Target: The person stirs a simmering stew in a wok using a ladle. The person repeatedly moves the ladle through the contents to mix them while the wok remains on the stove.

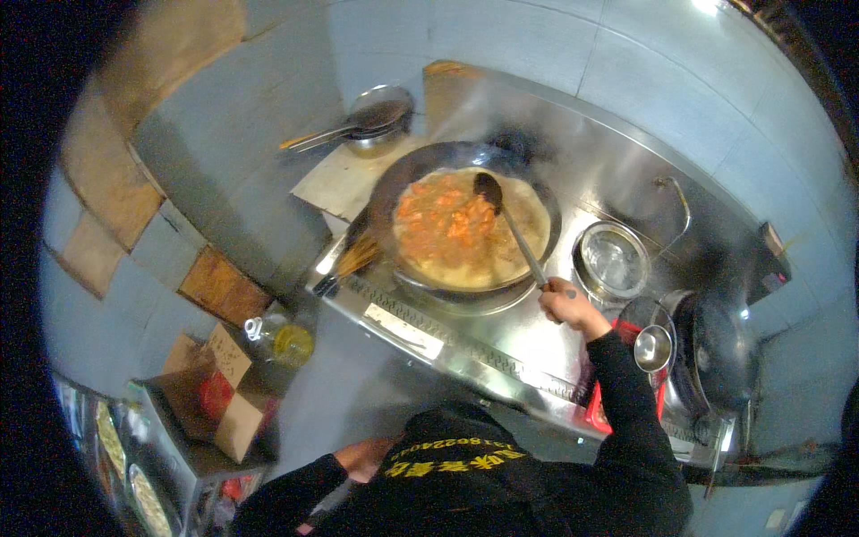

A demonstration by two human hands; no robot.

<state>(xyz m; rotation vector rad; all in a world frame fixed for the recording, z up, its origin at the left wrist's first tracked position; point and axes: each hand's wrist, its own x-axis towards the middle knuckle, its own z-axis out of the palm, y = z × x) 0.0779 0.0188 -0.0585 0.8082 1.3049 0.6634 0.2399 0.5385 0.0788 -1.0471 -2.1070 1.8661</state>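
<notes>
My right hand (570, 307) is closed round the long metal handle of a ladle (488, 191). The dark bowl of the ladle touches orange-red pieces of food (463, 218) in yellowish bubbling liquid. All this lies inside a large black wok (389, 181) on the steel stove. My left hand (366, 460) is low by my waist, partly hidden by my dark clothing; its fingers cannot be seen, nor whether it holds anything.
A bamboo wok brush (358, 257) lies left of the wok. Strainers (380, 115) rest over a metal pot behind it. Right are a round metal pot (614, 260), a small steel ladle (653, 349), a red basket (597, 409) and another wok (725, 356). An oil bottle (292, 344) stands near an open cardboard box (238, 423).
</notes>
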